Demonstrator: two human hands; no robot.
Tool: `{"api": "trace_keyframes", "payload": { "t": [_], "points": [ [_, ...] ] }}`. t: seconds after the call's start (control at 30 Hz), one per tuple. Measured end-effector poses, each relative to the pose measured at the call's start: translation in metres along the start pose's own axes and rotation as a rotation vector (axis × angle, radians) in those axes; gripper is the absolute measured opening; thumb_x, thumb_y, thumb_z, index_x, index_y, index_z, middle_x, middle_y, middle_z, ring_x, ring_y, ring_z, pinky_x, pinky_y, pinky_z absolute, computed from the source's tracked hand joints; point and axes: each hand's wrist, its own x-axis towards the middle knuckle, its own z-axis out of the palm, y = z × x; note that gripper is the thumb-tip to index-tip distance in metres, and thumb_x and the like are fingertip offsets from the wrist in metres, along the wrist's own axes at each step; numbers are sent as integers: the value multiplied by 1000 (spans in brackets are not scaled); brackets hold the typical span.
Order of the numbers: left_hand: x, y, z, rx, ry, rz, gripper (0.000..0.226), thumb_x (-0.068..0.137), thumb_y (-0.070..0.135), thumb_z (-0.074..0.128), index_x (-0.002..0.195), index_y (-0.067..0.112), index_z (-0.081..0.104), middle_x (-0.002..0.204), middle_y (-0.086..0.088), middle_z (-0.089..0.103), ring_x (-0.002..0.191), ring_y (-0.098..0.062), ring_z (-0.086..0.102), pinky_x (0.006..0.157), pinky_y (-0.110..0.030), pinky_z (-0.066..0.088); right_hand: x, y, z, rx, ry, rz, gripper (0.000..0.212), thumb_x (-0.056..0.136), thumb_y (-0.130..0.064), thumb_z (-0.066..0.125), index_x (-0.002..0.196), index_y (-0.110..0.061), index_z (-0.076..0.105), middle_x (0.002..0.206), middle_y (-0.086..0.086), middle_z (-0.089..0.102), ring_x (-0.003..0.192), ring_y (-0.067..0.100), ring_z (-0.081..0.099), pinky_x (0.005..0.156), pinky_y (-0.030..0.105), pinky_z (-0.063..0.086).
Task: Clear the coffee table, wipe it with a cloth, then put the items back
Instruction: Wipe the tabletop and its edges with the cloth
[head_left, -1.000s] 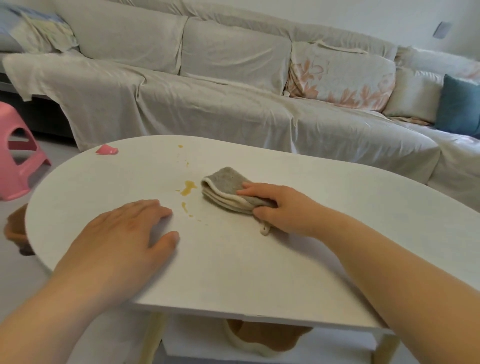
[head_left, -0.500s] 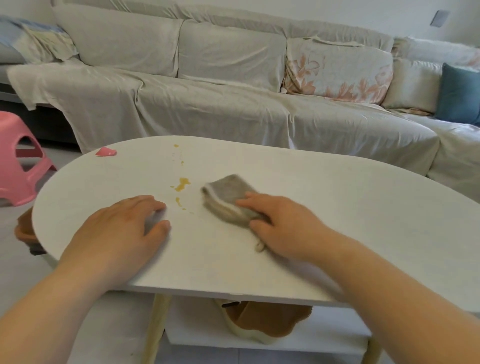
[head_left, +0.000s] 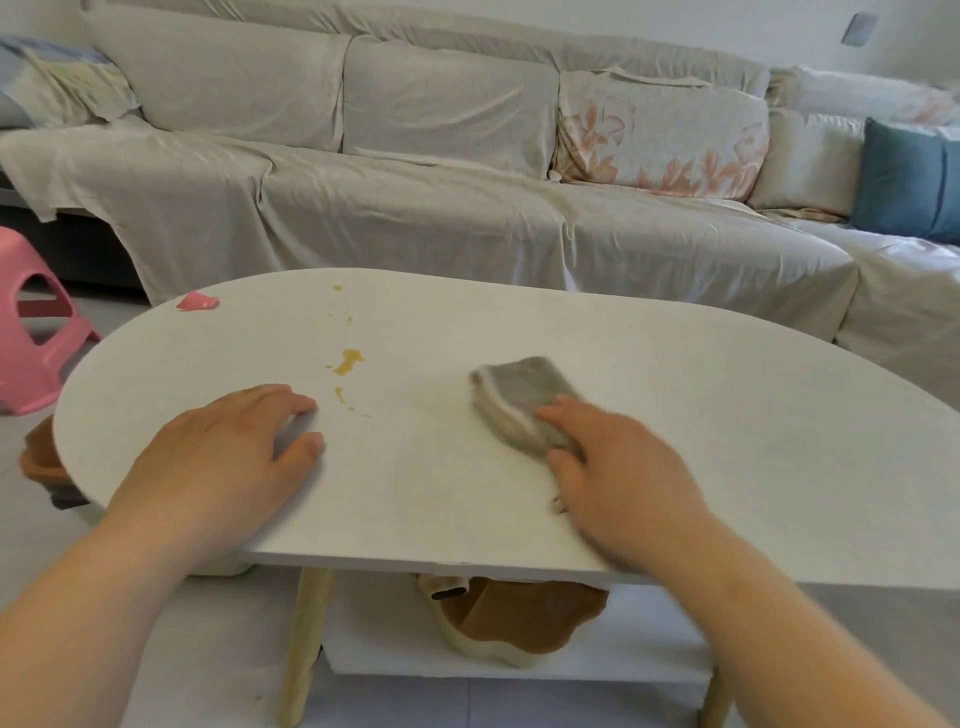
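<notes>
Living room, covered sofa (head_left: 415, 208) behind a white oval table (head_left: 675, 415); top is bare apart from marks, so clearing looks done and wiping is the step in hand; putting items back not yet started.

Right hand (head_left: 623, 478) lies palm-down on a folded grey cloth (head_left: 519, 400), fingers pressed on its near end, not curled round it; flat pressure suits rubbing, folded pad gives a thick wiping face; cloth sits mid-table, touching the top.

Left hand (head_left: 223, 457) is spread flat on the near-left part of the top, fingers loosely apart, holding nothing; likely there to brace the body and steady the table while the other hand pushes.

Yellow stain (head_left: 347, 361) with small drips toward the far edge lies between the hands, just beyond the left fingertips; cloth is well apart from it, to its right; stain looks unwiped. Pink blob (head_left: 197, 301) at far-left edge, also untouched; cannot tell if spill or object.

Pink stool (head_left: 36, 332) on floor at left; brown item (head_left: 519, 618) on the shelf under the table, probably parked there out of the way; what it is unclear.
</notes>
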Motion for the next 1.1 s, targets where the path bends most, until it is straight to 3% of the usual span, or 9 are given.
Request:
{"api": "trace_keyframes", "payload": {
  "t": [0.1,0.17,0.27,0.43,0.53,0.7,0.83,0.97,1.1],
  "points": [
    [0,-1,-1,-9,1,-16,37,85,36,43,119,24,50,135,3,49,122,-21,43,95,-36,33,-28,-35,16,80,-19,-313,44,88,-32,41,131,-39,37,145,-19,33,129,6,32,103,17,22],
    [0,-1,-2,-24,3,-30,36,86,35,43,120,24,51,135,3,49,122,-21,43,95,-36,33,-34,-37,15,108,-61,-369,44,87,-35,42,130,-42,37,144,-25,31,128,-3,27,96,7,14],
    [-1,-2,-3,-39,16,-25,35,86,32,43,120,23,51,135,4,48,122,-21,42,96,-34,32,-19,-8,-1,128,-82,-201,41,87,-37,43,127,-46,39,140,-29,34,124,-4,32,95,14,25],
    [-2,0,-3,-25,15,-25,35,87,30,42,119,22,50,132,3,51,118,-22,45,94,-34,34,-3,32,-20,-46,49,171,39,90,-33,40,128,-38,40,138,-9,46,120,18,45,91,31,37],
    [-2,1,-2,-35,39,-41,33,86,29,43,118,21,51,131,3,51,117,-22,46,93,-34,35,-5,16,-9,-86,78,90,44,87,-33,41,131,-37,37,142,-11,40,124,15,41,97,31,37],
    [-3,0,-3,-79,55,-39,27,86,28,46,110,23,56,122,4,56,112,-20,48,88,-31,34,-24,-25,17,44,14,-297,45,86,-39,41,131,-43,34,142,-28,31,126,-2,31,100,18,25],
    [-6,-14,-8,-186,76,-33,18,83,25,51,99,24,61,99,12,53,101,-13,47,82,-27,32,0,14,-6,128,-107,-66,39,86,-39,46,123,-47,41,130,-23,46,117,7,44,89,23,32],
    [2,-44,-22,-64,1,-23,20,80,27,55,99,23,62,111,2,62,107,-21,51,90,-35,36,38,45,-23,-30,-102,240,41,89,-30,44,129,-27,40,134,6,50,117,28,46,95,34,35],
    [18,-49,-26,-44,-68,-38,32,82,34,52,112,22,57,129,0,54,118,-22,46,98,-36,32,48,6,1,-53,-134,-4,48,88,-22,46,135,-26,35,146,-1,36,129,21,37,100,22,26]
  ]
}}
